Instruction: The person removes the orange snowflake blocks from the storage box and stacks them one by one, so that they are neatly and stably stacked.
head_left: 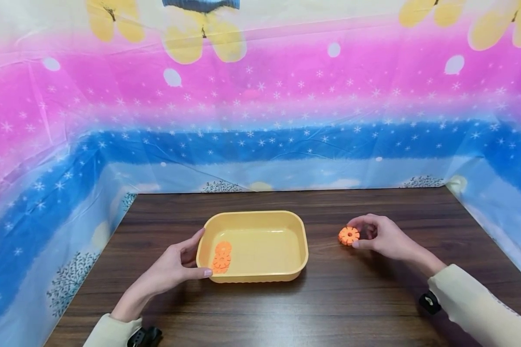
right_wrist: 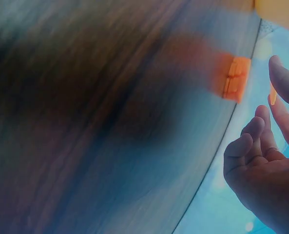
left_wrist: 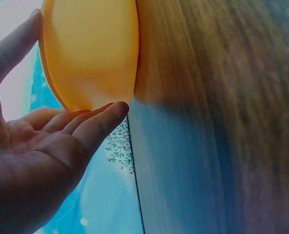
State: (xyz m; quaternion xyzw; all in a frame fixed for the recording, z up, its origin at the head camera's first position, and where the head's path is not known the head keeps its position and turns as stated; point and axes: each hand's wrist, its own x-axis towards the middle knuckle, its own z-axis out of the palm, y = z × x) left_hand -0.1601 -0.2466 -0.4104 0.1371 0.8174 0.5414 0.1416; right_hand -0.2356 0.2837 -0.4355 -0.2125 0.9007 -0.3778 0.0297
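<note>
My left hand (head_left: 171, 267) holds the left end of a yellow plastic basin (head_left: 260, 278), thumb at the near-left rim and fingers along the side wall. In the left wrist view these fingers (left_wrist: 93, 124) look nearly straight against the basin. Inside, at its left end, several orange notched discs (head_left: 222, 260) lie overlapping. To the right of the basin, my right hand (head_left: 386, 236) is at a small stack of orange flower-shaped discs (head_left: 349, 236). The right wrist view shows a thin orange disc (right_wrist: 273, 93) pinched between thumb and forefinger, apart from the stack (right_wrist: 238, 78) on the table.
The dark wood-grain table (head_left: 260, 318) carries the basin and stack. A printed cloth (head_left: 286, 140) in pink and blue hangs around its back and sides. Black straps (head_left: 430, 302) sit at both wrists, by the pale sleeves (head_left: 473, 294).
</note>
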